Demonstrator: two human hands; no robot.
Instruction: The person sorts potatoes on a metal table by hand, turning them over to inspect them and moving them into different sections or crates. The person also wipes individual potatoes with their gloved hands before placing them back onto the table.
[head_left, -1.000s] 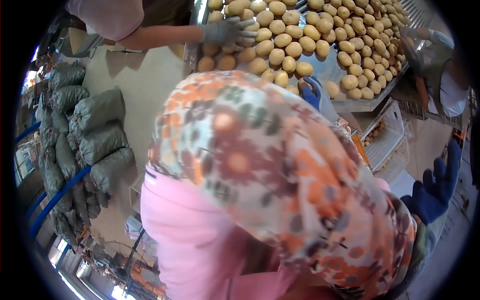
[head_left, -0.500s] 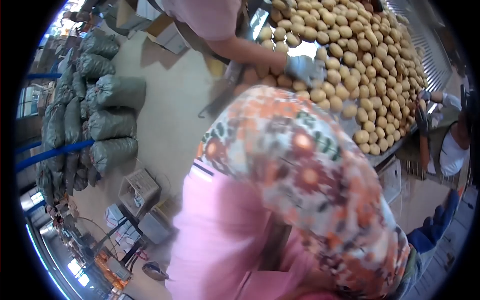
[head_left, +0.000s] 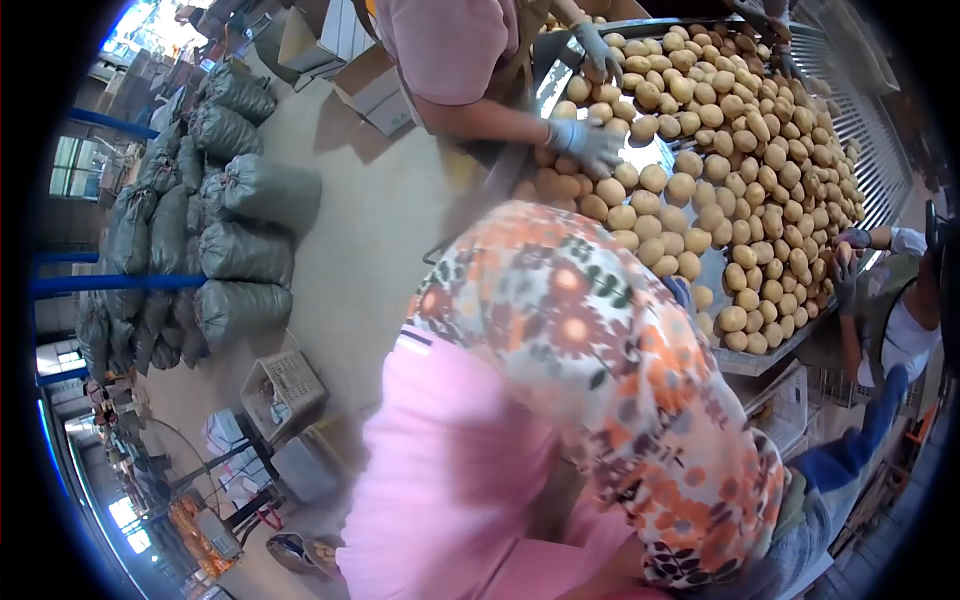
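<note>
A pink-clothed arm in a floral oversleeve [head_left: 600,340] fills the foreground, bent across my view. Past its lower-right end is a dark blue glove [head_left: 845,450], apparently my left hand; blur hides its fingers and anything in them. A small patch of blue [head_left: 680,290] shows behind the sleeve, beside the potatoes. It may be my right hand, but no fingers are visible. Many potatoes [head_left: 750,180] cover the metal sorting table [head_left: 735,360] beyond the sleeve, the nearest lying just past its upper edge.
Across the table, a co-worker's grey-gloved hands [head_left: 590,145] reach among potatoes. Another co-worker's hands [head_left: 848,268] are at the right edge, near a potato. Filled green sacks [head_left: 245,250] are stacked at left, with a plastic crate [head_left: 290,390] below and cardboard boxes [head_left: 375,90] above.
The view has shifted, so the table and potatoes sit lower. The floral sleeve has moved slightly, and the blue patch behind it now shows. The co-worker's second gloved hand has come into view.
</note>
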